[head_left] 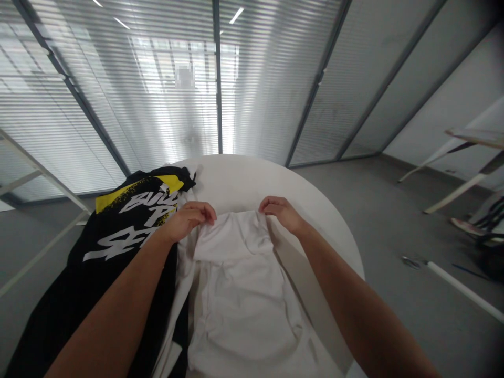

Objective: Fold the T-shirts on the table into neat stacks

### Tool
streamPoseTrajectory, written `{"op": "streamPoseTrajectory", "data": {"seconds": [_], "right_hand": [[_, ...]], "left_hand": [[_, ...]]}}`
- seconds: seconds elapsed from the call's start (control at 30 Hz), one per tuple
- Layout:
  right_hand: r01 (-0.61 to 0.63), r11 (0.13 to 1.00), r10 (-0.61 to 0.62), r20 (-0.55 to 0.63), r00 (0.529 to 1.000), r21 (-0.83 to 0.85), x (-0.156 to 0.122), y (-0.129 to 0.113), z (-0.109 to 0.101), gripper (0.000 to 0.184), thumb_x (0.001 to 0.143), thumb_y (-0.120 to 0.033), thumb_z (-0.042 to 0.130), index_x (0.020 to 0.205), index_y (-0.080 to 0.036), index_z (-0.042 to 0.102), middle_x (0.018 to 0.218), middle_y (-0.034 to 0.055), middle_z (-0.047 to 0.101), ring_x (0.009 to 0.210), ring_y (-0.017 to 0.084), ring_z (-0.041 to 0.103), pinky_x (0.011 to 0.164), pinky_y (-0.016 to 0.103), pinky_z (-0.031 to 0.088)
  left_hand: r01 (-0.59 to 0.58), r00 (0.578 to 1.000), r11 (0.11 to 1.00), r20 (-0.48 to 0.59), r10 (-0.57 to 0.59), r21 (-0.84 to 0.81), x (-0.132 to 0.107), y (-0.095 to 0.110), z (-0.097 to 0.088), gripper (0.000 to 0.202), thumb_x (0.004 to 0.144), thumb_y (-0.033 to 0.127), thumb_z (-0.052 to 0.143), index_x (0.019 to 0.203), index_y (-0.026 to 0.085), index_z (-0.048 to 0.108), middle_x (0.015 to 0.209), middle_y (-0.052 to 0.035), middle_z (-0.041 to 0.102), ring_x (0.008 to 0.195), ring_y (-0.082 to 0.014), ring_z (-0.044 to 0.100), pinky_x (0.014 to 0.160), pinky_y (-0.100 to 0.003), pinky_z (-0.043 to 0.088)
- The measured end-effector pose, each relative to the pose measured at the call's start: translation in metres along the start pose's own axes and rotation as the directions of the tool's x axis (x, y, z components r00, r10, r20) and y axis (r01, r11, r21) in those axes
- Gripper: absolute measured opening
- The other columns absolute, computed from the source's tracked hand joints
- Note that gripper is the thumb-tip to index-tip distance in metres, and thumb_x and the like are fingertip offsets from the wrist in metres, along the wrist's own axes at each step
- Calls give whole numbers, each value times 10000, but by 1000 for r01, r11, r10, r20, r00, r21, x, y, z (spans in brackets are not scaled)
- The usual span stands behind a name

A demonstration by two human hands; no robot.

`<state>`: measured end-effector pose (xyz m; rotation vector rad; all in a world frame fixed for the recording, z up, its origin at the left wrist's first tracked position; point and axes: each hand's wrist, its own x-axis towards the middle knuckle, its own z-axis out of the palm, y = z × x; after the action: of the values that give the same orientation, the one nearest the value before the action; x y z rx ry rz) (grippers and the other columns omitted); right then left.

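Observation:
A white cloth garment [240, 299] lies folded over on itself on a round white table [244, 178]. My left hand [188, 220] pinches its far left corner, and my right hand [279, 212] pinches its far right corner. A black shirt [118, 262] with yellow and white print lies in a loose heap to the left, right next to my left forearm. Another white layer shows between the black shirt and the garment. My forearms hide part of the black shirt and the table's near side.
Behind the table stands a glass partition with blinds. Grey floor surrounds the table. A white tube [464, 289] lies on the floor at right, beyond a person's shoe [466, 227]. A white-legged table [476, 137] stands at far right, and a pale frame [39, 178] at left.

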<state>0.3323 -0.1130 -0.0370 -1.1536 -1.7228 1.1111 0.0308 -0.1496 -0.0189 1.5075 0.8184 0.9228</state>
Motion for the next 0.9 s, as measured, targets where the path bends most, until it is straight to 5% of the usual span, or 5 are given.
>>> {"op": "streamPoseTrajectory", "data": {"seconds": [0.1, 0.23, 0.47, 0.67, 0.9], "right_hand": [[-14, 960, -10, -85, 996, -280, -1, -4, 7, 145, 659, -242, 567, 785, -191, 616, 793, 26, 648, 747, 165, 568, 724, 277, 427], [-205, 792, 110, -196, 975, -575, -9, -9, 11, 232, 776, -374, 587, 927, -199, 588, 784, 51, 646, 720, 187, 566, 673, 290, 391], [-216, 864, 212, -61, 975, -454, -11, -8, 14, 351, 761, -315, 668, 1077, -208, 558, 639, -19, 580, 571, 140, 530, 574, 257, 365], [-334, 942, 320, -207, 925, -37, -3, 1, 26, 230, 857, -314, 513, 1075, -240, 507, 758, -14, 575, 545, 120, 508, 485, 233, 373], [-188, 831, 76, -228, 971, -523, 4, 19, 26, 98, 894, -249, 504, 967, -222, 563, 831, 48, 637, 804, 187, 601, 749, 299, 429]], "left_hand": [[58, 980, 997, -192, -47, 49, 3, -3, 1, 191, 641, 175, 539, 747, 160, 697, 738, -70, 654, 725, -193, 595, 643, -274, 431], [335, 874, 851, -470, -122, 403, 5, -8, -4, 210, 793, 214, 468, 823, 176, 673, 783, -53, 600, 698, -188, 580, 548, -249, 426], [364, 915, 721, -373, -156, 590, 3, -12, 4, 96, 751, 255, 642, 817, 206, 691, 714, -32, 645, 718, -204, 598, 689, -273, 414], [378, 864, 761, -496, -85, 528, 7, -15, 13, 191, 818, 356, 568, 826, 197, 673, 660, -26, 635, 631, -187, 569, 626, -278, 389], [421, 878, 531, -477, -36, 735, 16, -37, 4, 311, 902, 420, 435, 1006, 198, 626, 873, -120, 693, 891, -263, 652, 799, -341, 427]]}}
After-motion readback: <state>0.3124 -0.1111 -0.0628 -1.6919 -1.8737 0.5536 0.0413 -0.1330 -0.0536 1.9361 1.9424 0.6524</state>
